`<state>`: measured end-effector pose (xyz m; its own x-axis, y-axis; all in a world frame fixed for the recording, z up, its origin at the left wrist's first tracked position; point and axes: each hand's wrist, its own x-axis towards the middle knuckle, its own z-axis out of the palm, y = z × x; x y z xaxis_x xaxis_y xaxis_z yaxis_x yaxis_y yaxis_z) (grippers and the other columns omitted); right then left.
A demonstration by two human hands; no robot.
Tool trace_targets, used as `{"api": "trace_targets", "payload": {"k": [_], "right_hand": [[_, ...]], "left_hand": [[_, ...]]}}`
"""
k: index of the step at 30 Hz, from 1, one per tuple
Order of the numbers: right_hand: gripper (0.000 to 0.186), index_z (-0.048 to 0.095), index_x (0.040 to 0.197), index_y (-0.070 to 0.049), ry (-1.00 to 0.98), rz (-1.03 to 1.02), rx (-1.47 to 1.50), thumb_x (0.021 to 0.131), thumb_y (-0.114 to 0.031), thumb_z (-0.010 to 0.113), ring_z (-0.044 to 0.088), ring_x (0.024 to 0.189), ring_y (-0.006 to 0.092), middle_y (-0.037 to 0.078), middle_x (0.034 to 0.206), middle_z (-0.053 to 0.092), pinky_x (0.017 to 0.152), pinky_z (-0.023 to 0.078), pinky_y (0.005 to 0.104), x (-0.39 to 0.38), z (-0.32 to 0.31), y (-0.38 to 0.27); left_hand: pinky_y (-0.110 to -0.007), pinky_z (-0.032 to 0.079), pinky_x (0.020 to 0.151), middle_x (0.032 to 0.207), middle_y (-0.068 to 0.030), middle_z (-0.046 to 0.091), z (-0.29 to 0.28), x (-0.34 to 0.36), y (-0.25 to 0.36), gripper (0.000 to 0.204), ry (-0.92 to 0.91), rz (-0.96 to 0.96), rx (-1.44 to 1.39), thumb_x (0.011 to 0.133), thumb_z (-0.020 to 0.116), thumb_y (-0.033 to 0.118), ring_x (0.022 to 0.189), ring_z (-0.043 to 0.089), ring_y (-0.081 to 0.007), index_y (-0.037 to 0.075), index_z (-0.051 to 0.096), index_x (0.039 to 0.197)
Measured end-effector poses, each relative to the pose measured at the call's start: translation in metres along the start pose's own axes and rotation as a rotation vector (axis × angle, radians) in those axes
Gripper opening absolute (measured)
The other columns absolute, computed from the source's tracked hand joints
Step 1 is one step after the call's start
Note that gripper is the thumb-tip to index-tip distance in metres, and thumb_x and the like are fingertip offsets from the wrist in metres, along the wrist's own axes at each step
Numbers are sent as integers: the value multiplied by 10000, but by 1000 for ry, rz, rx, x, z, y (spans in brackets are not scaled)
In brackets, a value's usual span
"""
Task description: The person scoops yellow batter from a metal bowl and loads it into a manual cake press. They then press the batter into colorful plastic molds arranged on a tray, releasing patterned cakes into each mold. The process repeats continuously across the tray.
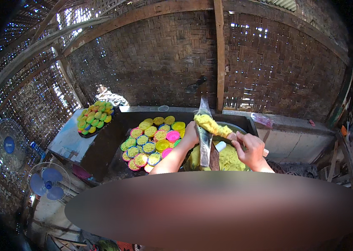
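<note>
My left hand [191, 133] is closed around a long, shiny, see-through piece [205, 152] that stands upright in front of me; its exact kind is unclear. Across its upper part lies a thick lump of yellow dough [212, 125]. At the lump's right end, my right hand [249, 149] grips a brown wooden stick [231, 136] whose tip touches the dough. Below both hands, more yellow dough [233, 158] fills a basin [231, 125], partly hidden by my arms. Left of my left forearm sit several small colourful cups [141, 159], many filled with yellow crumbly strands, others bare inside.
A dark trough-like table [101, 148] holds the cups. On a pale surface [66, 136] at the far left, green, yellow and orange cups [96, 118] are heaped. Two fans [49, 184] stand left. A woven wall [151, 62] and wooden post [219, 54] rise behind. A blurred patch covers the lower middle.
</note>
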<state>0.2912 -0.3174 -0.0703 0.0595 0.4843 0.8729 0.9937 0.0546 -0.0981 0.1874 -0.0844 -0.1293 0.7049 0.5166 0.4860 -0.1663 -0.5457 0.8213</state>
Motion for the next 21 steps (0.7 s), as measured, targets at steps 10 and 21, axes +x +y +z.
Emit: {"api": "trace_targets", "payload": {"k": [10, 21], "right_hand": [[189, 660, 901, -72, -113, 370, 293, 747, -181, 657, 631, 704, 165, 78, 814, 653, 627, 491, 268, -2, 1, 24], [298, 646, 895, -101, -439, 885, 49, 754, -361, 611, 599, 844, 302, 141, 840, 629, 715, 456, 398, -51, -17, 34]], "left_hand": [[-330, 494, 643, 822, -71, 611, -6, 16, 4, 164, -28, 65, -99, 741, 585, 90, 743, 604, -213, 22, 580, 889], [-353, 506, 606, 803, -62, 572, -91, -34, 14, 183, 248, -196, -543, 700, 584, 11, 714, 582, -219, 33, 552, 878]]}}
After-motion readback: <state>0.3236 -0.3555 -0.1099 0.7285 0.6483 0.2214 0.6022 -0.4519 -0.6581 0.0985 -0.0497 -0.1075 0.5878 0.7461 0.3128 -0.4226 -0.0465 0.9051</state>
